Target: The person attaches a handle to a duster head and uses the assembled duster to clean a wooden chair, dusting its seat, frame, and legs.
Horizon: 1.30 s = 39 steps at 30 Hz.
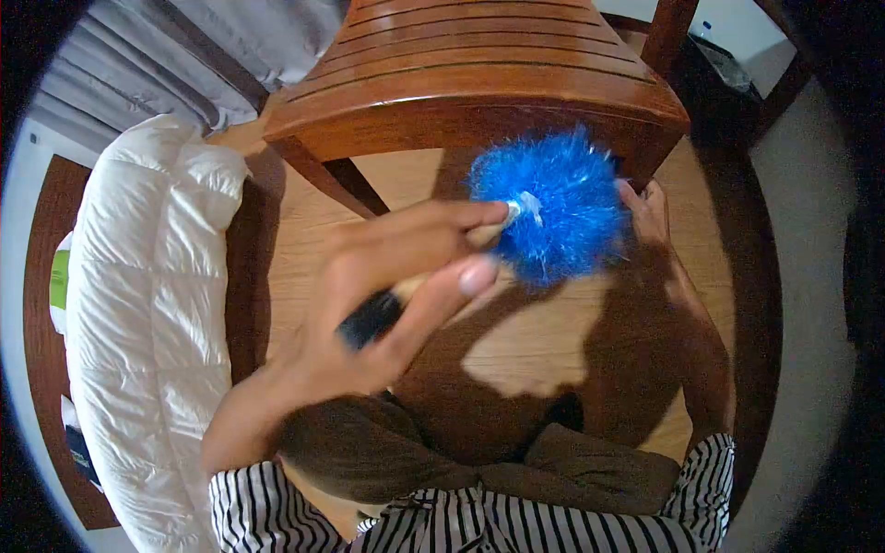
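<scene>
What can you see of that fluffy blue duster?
The duster has a rounded head of shiny, plastic-looking blue strands around a whitish centre. Its pale handle, with a black part, slants down into the left hand, which grips it. The head hangs near the wooden chair; whether the right hand touches it is unclear.

Slatted brown wooden chair (479, 83) over light wood-plank floor (304, 217); gray curtains (198, 51) upper left; puffy white quilt (152, 267) along left side; pale wall (816, 276) at right; dark shadows across floor, bright patch near middle
</scene>
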{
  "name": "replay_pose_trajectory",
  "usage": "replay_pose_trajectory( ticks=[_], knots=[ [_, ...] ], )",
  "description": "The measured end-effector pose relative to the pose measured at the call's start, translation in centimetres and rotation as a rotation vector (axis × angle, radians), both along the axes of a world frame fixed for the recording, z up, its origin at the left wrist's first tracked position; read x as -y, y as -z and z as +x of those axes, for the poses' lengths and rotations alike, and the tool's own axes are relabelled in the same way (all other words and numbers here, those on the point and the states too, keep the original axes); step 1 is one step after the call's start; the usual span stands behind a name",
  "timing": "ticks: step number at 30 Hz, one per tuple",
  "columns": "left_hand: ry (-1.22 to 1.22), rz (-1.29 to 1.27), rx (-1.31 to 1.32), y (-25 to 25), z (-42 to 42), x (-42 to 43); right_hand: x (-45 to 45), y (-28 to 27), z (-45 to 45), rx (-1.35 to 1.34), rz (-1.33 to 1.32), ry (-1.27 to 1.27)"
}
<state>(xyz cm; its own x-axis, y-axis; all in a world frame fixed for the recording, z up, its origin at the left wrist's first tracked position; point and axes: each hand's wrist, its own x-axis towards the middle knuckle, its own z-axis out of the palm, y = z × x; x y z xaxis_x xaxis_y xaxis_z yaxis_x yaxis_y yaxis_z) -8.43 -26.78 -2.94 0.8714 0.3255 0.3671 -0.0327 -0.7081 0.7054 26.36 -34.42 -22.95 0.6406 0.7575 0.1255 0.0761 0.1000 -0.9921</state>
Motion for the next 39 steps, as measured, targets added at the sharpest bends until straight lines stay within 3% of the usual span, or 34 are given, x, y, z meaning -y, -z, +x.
replay_pose_trajectory(
  ticks=[3, 9, 15, 18, 21, 25, 32, 35, 36, 39],
  knots=[
    [-0.133, -0.134, -0.055, 0.5, 1.8, -3.0, -0.3, 0.3, -0.8, 0.021, 0.019, 0.024],
    [0.058, 0.025, 0.177, 1.4, 3.1, -3.7, -0.4, 2.4, 0.2, -0.093, 0.003, -0.019],
    [0.159, 0.159, 0.039, 2.7, 3.2, -3.7, -0.4, -0.1, -1.7, -0.132, 0.068, -0.088],
    [0.089, 0.004, 0.021, 2.2, 3.1, -3.7, -0.2, 0.1, -1.1, -0.102, 0.022, -0.073],
    [-0.024, 0.236, -0.066, 1.2, 2.8, -3.9, 0.0, 0.2, -0.8, -0.063, -0.043, -0.048],
    [-0.276, 0.485, -0.452, 1.1, 2.4, -3.9, 0.0, 0.0, -0.8, -0.018, -0.042, -0.042],
    [-0.277, 0.15, -0.209, 0.8, 2.3, -4.8, -0.1, 0.2, -0.5, 0.06, -0.055, -0.003],
    [-0.202, -0.07, -0.101, 0.9, 2.4, -4.8, 0.1, 0.6, 0.0, -0.027, -0.072, -0.056],
    [-0.184, -0.064, -0.198, 0.4, 2.3, -4.7, 0.1, 0.7, 0.2, -0.008, -0.088, -0.046],
    [-0.121, -0.179, -0.076, 0.7, 2.8, -3.9, 0.1, 1.2, 0.5, 0.022, -0.111, -0.049]
  ],
)
